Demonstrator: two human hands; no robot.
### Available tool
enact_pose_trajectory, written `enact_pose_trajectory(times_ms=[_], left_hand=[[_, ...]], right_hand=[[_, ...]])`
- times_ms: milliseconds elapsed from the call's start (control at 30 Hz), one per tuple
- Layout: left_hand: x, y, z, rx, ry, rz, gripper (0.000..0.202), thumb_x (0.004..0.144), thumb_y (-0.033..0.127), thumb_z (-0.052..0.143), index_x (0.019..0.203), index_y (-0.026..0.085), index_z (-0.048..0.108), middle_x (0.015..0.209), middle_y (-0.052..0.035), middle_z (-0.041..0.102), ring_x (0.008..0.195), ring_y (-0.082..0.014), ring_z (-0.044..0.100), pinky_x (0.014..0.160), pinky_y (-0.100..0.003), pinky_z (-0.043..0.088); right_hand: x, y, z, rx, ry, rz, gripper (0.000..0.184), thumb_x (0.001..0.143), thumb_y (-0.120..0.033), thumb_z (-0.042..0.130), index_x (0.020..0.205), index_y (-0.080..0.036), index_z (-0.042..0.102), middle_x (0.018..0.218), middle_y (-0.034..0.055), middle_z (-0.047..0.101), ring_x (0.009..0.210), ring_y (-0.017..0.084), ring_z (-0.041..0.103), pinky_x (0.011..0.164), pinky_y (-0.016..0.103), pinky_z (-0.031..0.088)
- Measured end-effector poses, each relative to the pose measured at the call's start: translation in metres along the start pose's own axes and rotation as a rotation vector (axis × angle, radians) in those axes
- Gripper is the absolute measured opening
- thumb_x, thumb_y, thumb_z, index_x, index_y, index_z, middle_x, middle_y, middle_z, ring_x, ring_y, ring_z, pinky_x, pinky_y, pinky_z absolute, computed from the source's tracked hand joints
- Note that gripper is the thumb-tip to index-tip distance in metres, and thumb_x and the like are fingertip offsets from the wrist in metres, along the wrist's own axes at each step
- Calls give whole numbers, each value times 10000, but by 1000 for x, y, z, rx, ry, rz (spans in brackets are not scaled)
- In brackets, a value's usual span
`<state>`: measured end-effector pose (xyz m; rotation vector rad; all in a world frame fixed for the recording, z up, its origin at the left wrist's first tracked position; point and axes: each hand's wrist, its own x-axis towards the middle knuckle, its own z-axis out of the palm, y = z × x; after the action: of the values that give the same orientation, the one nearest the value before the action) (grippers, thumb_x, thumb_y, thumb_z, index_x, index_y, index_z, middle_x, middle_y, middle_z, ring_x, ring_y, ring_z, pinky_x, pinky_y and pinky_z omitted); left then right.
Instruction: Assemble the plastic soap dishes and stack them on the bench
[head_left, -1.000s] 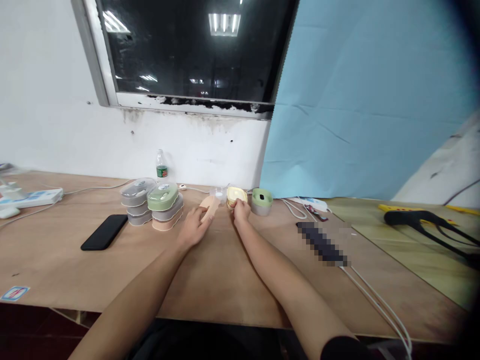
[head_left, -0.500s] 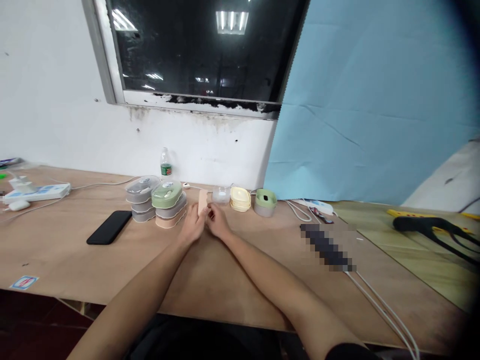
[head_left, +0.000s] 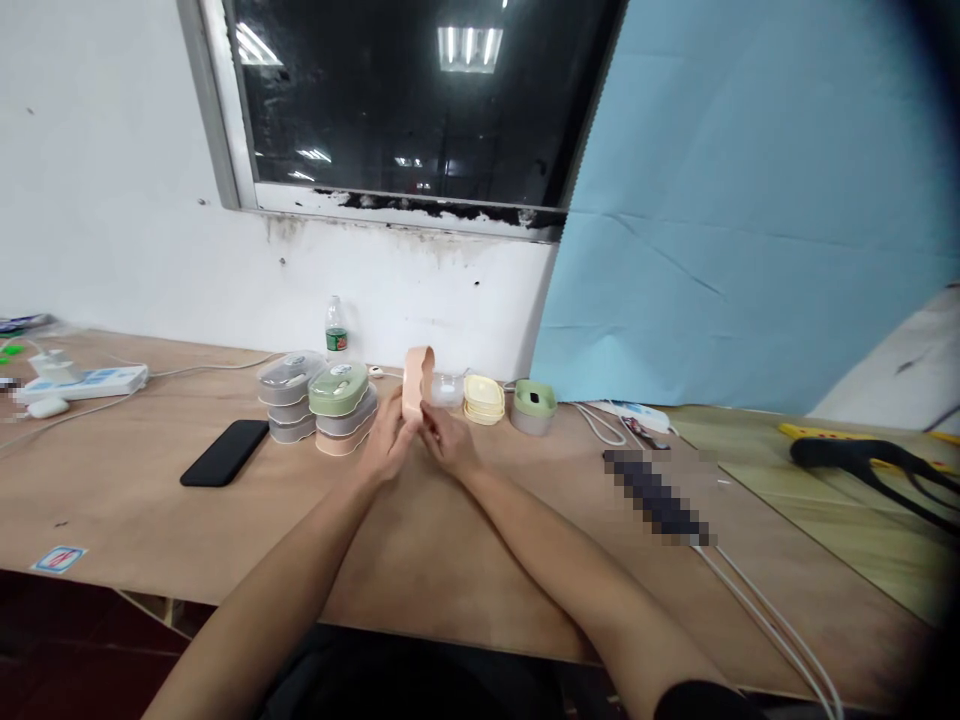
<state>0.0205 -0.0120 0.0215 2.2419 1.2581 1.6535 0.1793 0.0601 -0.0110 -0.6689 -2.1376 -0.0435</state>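
A peach-pink lunch box layer (head_left: 415,385) with a wavy rim stands on its side above the table, its open side turned to the right. My left hand (head_left: 388,440) is closed around its lower left part. At the lower right edge, the curled fingers of my right hand (head_left: 450,438) grip it too; their tips are partly hidden. Just left of my hands stand stacked lunch boxes, one with a green lid (head_left: 337,388) and one with a clear grey lid (head_left: 291,375). Beyond my right hand are a clear container (head_left: 448,390) and stacked pale yellow small boxes (head_left: 484,398).
A round green-and-grey container (head_left: 533,407) stands farther right. A black phone (head_left: 225,453) lies on the left, near a white power strip (head_left: 90,384). A plastic bottle (head_left: 336,325) stands by the wall. White cables (head_left: 765,610) cross the right side of the table.
The pink lunch box layer has come up and turned, so its hollow inside now shows. Both hands have shifted slightly with it, and the view has moved a little.
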Motion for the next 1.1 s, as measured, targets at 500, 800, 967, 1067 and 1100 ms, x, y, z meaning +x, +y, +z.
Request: enact_pose_trajectory(times_ms=[500, 800, 967, 1067, 1100], left_hand=[[15, -22, -39, 701, 443, -247, 519, 842, 407, 549, 1278, 133, 487, 1506, -190, 206, 1394, -338, 151, 1101, -527, 65], [13, -34, -42, 741, 369, -325, 395, 823, 361, 544, 1183, 199, 561, 1452, -164, 343, 1344, -317, 287, 1086, -536, 106], [13, -38, -40, 734, 387, -333, 440, 777, 398, 611, 1162, 187, 575, 1491, -174, 244, 1362, -345, 235, 1070, -518, 178], [13, -39, -40, 705, 379, -346, 460, 761, 413, 631, 1156, 184, 573, 1508, -169, 200, 1351, -358, 249, 1055, -512, 228], [13, -38, -40, 699, 377, -348, 464, 756, 415, 638, 1153, 184, 573, 1508, -164, 200, 1343, -362, 260, 1049, -511, 245]], right_hand=[[-17, 162, -158, -404, 163, 721, 277, 774, -308, 570, 942, -170, 741, 898, 98, 692, 842, 219, 616, 770, 315, 457], [-21, 159, -165, -384, -168, 703, 256, 708, -150, 606, 909, -193, 758, 972, 78, 728, 858, 201, 645, 742, 268, 456], [-17, 152, -167, -335, -235, 653, 309, 775, -146, 514, 982, -198, 736, 1043, 54, 713, 901, 186, 639, 792, 258, 453], [-16, 151, -167, -334, -189, 650, 314, 779, -144, 491, 971, -191, 735, 1013, 54, 717, 877, 181, 632, 796, 259, 452], [-17, 151, -167, -335, -167, 659, 307, 773, -153, 502, 975, -186, 732, 992, 59, 719, 858, 180, 631, 784, 258, 454]])
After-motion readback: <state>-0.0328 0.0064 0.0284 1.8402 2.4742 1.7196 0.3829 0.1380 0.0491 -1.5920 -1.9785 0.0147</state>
